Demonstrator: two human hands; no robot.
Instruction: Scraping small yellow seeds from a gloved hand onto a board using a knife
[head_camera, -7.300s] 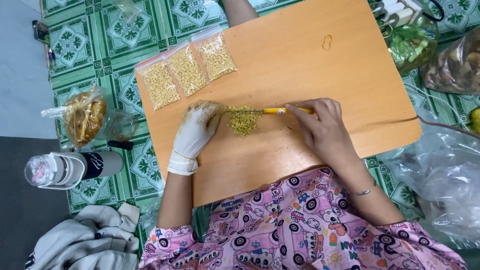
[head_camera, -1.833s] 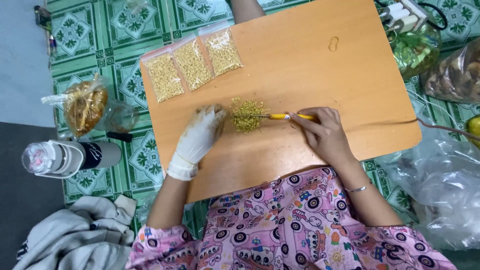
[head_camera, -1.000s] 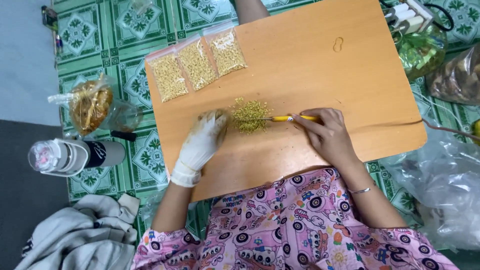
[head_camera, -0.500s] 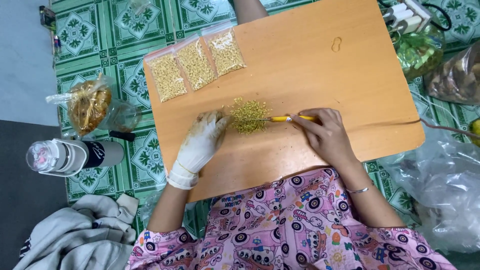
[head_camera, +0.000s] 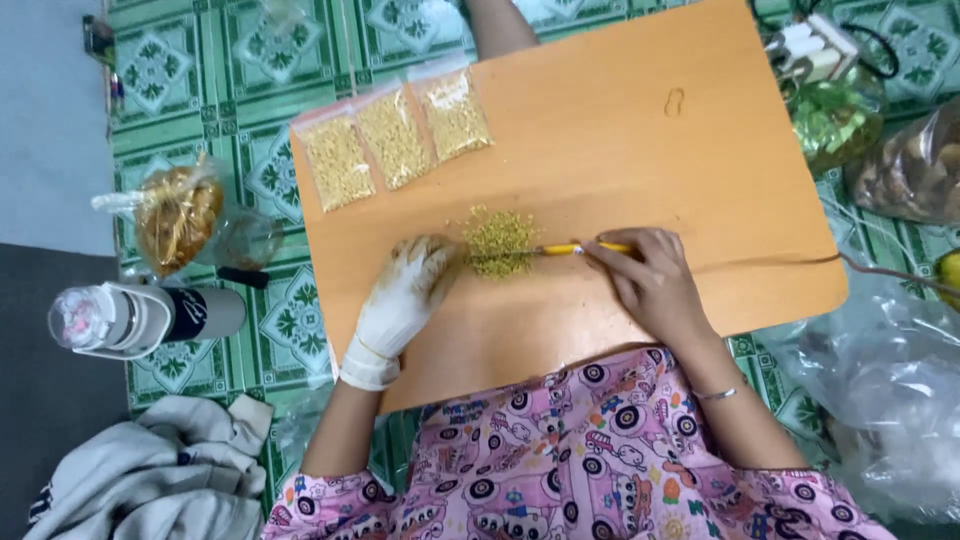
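Grains (head_camera: 498, 240) lie in a small yellow-green heap near the middle of the worktop (head_camera: 700, 170), penned between both hands, which likely keeps them from scattering. Left hand (head_camera: 405, 295), in a white glove, cups the heap's edge with fingers curled loosely, gripping nothing. Right hand (head_camera: 650, 280) pinches a yellow tool (head_camera: 580, 248) whose tip reaches into the heap; the tip itself is too fine to make out. Three filled bags (head_camera: 395, 140) sit side by side at the far left corner, well apart. What the grains are cannot be told. A bottle (head_camera: 140, 318) lies on the floor beside the worktop.
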